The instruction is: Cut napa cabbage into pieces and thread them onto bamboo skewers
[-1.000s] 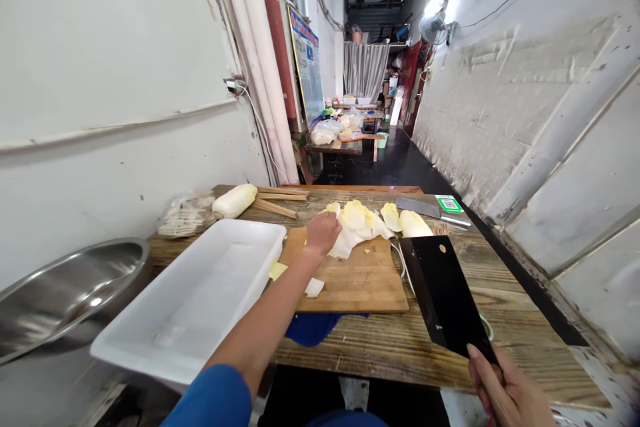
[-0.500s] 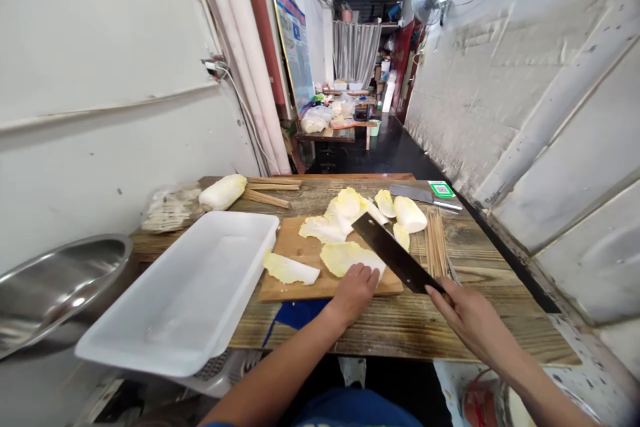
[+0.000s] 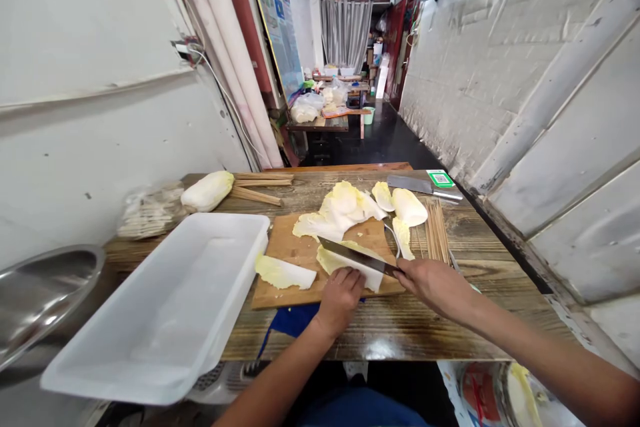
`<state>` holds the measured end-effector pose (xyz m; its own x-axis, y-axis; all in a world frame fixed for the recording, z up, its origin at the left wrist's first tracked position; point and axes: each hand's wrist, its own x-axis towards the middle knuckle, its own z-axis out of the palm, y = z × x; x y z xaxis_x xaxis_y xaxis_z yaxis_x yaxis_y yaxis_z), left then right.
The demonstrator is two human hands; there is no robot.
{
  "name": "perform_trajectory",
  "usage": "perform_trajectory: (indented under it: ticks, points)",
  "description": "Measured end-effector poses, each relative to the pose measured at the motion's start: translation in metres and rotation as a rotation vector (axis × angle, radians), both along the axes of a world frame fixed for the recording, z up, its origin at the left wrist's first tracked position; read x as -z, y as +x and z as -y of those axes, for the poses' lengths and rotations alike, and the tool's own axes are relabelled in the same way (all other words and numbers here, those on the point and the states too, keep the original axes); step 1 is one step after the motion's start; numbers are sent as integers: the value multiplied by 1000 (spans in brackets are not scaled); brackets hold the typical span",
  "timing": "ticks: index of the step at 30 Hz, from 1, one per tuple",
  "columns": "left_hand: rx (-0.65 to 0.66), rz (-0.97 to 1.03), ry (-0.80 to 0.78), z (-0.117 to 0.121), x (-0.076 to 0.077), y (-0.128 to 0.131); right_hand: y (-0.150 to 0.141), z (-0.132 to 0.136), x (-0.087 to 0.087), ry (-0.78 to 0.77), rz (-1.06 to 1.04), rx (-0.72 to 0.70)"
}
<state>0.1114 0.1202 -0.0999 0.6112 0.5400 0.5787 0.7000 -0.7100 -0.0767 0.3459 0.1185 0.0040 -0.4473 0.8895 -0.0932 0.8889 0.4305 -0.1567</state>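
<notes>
My right hand (image 3: 434, 285) grips the handle of a cleaver (image 3: 354, 255), whose blade lies low across a pale yellow cabbage leaf (image 3: 345, 260) on the wooden cutting board (image 3: 290, 250). My left hand (image 3: 340, 295) is curled, fingers pressing down on the near end of that leaf. Another cut leaf piece (image 3: 284, 273) lies at the board's left. A pile of loose cabbage leaves (image 3: 343, 208) sits at the far edge of the board.
A white plastic tub (image 3: 165, 307) stands left of the board, a steel basin (image 3: 35, 293) beyond it. A whole cabbage (image 3: 207, 191), bamboo skewers (image 3: 436, 232), a second cleaver (image 3: 417, 185) and a green QR card (image 3: 440, 178) lie on the wooden table (image 3: 490, 307).
My left hand came back from the leaf pile with a leaf and holds it down at the board's near edge. The cleaver swung from raised at the right down onto that leaf.
</notes>
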Motion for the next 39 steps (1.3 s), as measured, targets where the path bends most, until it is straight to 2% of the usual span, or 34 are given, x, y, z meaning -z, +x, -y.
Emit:
perform_trajectory:
  ticks: [10,17,27,30,34,36,39]
  points:
    - [16,129,-36,1,0,2,2,-18,5,-17,-6,-75]
    - [27,165,-26,1,-1,3,-1,-27,-1,-71,18,-108]
    - [66,163,-16,-1,3,0,-38,-39,10,-69,51,-118]
    - [57,145,-18,-1,7,-2,-26,-32,9,-79,55,-120]
    - [39,114,-23,0,8,-2,12,-11,8,-65,58,-79]
    - [32,121,9,3,1,-2,37,1,10,-54,49,-30]
    - [57,172,92,8,-24,-9,71,20,14,-63,-18,13]
